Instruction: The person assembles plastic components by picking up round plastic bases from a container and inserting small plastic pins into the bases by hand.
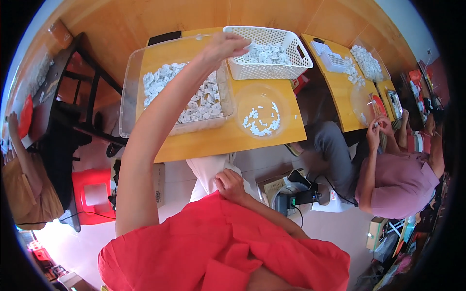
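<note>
My left hand (227,47) reaches over the left side of a white perforated basket (267,72) that holds many white plastic pieces (269,53). Its fingers are drawn together at the tips; whether a piece sits in them is not clear. Below, my right hand (230,185) is over my lap with curled fingers, and what they hold, if anything, is hidden. A clear plastic bin (125,97) of similar white pieces (208,99) lies partly behind my left forearm. In a round clear dish (248,99) are small white parts (262,130), scattered in a ring.
A wooden table (194,145) carries the containers, with a dark flat object (164,38) at its far edge. On the right a co-worker in a mauve shirt (403,182) handles something small at another table (335,92). A red stool (92,196) stands left; a box with devices (291,194) is on the floor.
</note>
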The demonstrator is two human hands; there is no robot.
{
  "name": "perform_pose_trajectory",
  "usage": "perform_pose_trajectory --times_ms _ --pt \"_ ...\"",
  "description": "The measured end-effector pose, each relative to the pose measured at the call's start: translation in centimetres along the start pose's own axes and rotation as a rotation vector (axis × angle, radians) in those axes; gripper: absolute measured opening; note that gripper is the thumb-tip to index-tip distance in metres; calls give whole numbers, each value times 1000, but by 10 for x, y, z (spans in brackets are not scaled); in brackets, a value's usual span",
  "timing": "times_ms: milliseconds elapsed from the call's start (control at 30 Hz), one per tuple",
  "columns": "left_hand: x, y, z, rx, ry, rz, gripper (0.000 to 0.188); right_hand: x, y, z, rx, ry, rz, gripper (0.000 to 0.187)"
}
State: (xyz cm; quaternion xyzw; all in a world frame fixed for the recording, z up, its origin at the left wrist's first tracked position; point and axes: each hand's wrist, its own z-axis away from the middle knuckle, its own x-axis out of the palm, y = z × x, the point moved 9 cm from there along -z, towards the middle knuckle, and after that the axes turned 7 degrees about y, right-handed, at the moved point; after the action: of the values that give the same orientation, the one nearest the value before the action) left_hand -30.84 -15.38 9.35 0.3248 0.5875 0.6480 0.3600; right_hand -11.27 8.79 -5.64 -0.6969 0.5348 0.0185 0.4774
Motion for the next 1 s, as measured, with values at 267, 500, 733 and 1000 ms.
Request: perform_pose_trajectory --times_ms 267,500,733,1000 --pt "-32 15 36 167 -36 -276 20 -4 7 -5 23 29 -5 9" --pt "-51 -87 41 274 -231 -1137 23 -6 4 -5 18 29 -38 11" --pt "-32 -122 51 359 -461 -1372 13 -9 6 -7 143 -33 -114 8" --pt "-37 -121 57 356 -471 -1421 9 -107 34 -112 232 126 24 6"
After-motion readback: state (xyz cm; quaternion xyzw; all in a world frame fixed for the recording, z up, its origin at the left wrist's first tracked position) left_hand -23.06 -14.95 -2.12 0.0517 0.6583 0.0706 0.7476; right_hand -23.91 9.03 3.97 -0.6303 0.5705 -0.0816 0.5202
